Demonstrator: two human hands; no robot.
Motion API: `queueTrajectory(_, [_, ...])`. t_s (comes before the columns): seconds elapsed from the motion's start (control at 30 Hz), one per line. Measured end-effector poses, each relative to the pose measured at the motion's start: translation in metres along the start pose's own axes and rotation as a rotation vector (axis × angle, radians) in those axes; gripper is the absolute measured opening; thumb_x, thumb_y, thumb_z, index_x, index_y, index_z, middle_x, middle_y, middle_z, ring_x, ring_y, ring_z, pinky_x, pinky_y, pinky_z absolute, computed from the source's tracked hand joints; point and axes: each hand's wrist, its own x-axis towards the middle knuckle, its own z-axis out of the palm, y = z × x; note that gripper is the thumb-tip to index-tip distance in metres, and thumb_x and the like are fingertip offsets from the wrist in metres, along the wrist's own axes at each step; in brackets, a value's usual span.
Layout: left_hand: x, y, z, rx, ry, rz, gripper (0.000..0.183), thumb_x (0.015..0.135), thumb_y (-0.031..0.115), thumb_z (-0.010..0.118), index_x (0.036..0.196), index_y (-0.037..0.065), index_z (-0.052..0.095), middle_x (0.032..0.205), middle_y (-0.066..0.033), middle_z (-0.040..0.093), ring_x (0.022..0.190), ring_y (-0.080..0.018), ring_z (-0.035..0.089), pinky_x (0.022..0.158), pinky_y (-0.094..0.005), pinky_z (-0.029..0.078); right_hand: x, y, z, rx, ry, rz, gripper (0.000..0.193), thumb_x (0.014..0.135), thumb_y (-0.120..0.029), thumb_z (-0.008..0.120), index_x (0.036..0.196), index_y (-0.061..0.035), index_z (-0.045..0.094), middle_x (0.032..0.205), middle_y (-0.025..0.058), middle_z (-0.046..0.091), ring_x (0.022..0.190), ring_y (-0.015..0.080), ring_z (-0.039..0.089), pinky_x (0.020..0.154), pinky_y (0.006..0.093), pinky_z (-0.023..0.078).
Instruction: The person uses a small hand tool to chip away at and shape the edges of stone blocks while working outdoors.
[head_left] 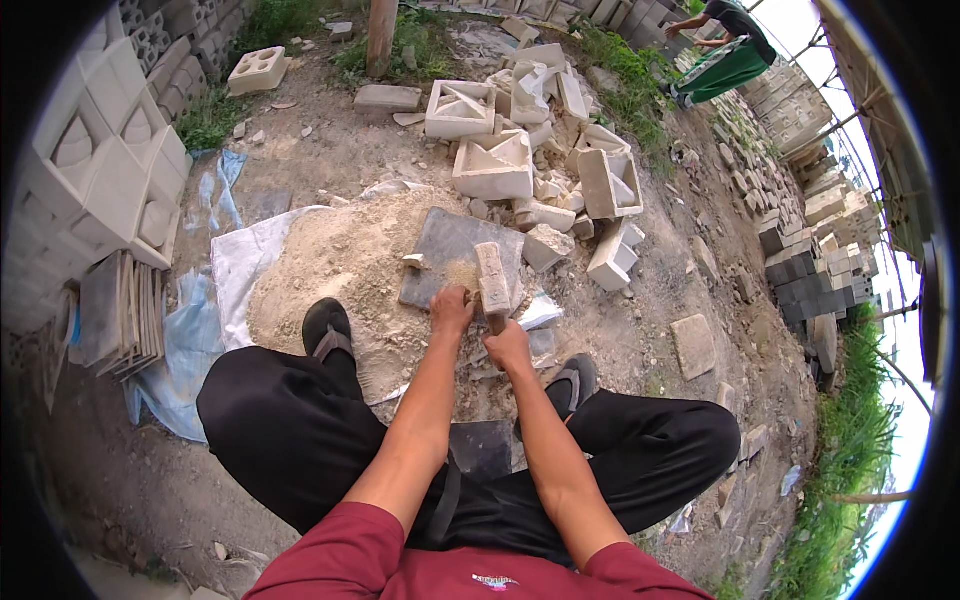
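My right hand [508, 346] is wrapped round the short handle of a mallet [491, 280], whose dusty, block-shaped head stands over a dark flat slab [440, 240]. Close to its left, my left hand [452, 309] rests at the slab's near edge with its fingers curled down. Whatever those fingers hold, if anything, is hidden. Pale crumbs and dust lie on the slab by the hands, and a small broken chunk [414, 261] sits at its left side. A heap of sandy crushed material [325, 265] spreads left of the slab, partly over a white sheet [250, 255].
Broken pale blocks [495, 165] are piled beyond the slab. Patterned blocks [110, 140] are stacked at left, above leaning thin boards [120, 310]. A wooden post [381, 40] stands behind. Another person [735, 45] bends at far right. My shoes [328, 330] flank the work.
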Motion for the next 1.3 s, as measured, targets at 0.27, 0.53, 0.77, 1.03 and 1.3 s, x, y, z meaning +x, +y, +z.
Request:
queueTrajectory(0.27, [-0.007, 0.005, 0.004, 0.025, 0.118, 0.096, 0.025, 0.076, 0.023, 0.068, 0.097, 0.010, 0.067, 0.094, -0.0122, 0.065, 0.096, -0.0311, 0.059, 0.086, -0.0446, 0.044, 0.005, 0.024, 0.008, 0.291, 0.040, 0.178, 0.042, 0.067, -0.027, 0.071, 0.095, 0.0031, 0.064, 0.086, 0.0217, 0.068, 0.085, 0.0337, 0.068, 0.076, 0.0398, 0.051])
queueTrajectory(0.53, [0.001, 0.017, 0.004, 0.105, 0.026, 0.016, 0.022, 0.078, 0.021, 0.064, 0.096, 0.009, 0.064, 0.102, -0.0122, 0.063, 0.104, -0.0301, 0.056, 0.089, -0.0462, 0.042, 0.016, 0.033, 0.002, 0.049, -0.143, 0.215, 0.043, 0.067, -0.029, 0.072, 0.089, 0.0067, 0.064, 0.075, 0.0180, 0.068, 0.065, 0.0298, 0.068, 0.064, 0.0387, 0.053])
queueTrajectory(0.77, [-0.004, 0.004, 0.001, 0.149, 0.100, 0.011, 0.023, 0.080, 0.024, 0.062, 0.097, 0.009, 0.064, 0.102, -0.0119, 0.062, 0.104, -0.0298, 0.056, 0.088, -0.0451, 0.042, 0.005, -0.008, 0.012, 0.220, 0.063, 0.111, 0.045, 0.066, -0.030, 0.072, 0.092, 0.0070, 0.064, 0.088, 0.0270, 0.066, 0.090, 0.0407, 0.065, 0.079, 0.0441, 0.050])
queueTrajectory(1.03, [-0.008, -0.006, -0.010, 0.121, 0.070, -0.050, 0.025, 0.080, 0.026, 0.064, 0.097, 0.009, 0.064, 0.104, -0.0109, 0.062, 0.104, -0.0296, 0.056, 0.089, -0.0449, 0.042, 0.024, -0.018, -0.006, -0.028, -0.298, 0.239, 0.046, 0.066, -0.030, 0.071, 0.091, 0.0089, 0.066, 0.091, 0.0307, 0.065, 0.091, 0.0417, 0.065, 0.078, 0.0438, 0.051])
queueTrajectory(1.3, [-0.003, 0.004, -0.001, 0.137, 0.071, -0.034, 0.025, 0.080, 0.025, 0.063, 0.099, 0.009, 0.064, 0.105, -0.0107, 0.062, 0.105, -0.0301, 0.055, 0.090, -0.0456, 0.042, 0.024, 0.023, 0.021, 0.015, -0.026, 0.099, 0.035, 0.067, -0.027, 0.072, 0.075, 0.0062, 0.064, 0.068, 0.0191, 0.066, 0.065, 0.0312, 0.068, 0.061, 0.0397, 0.053])
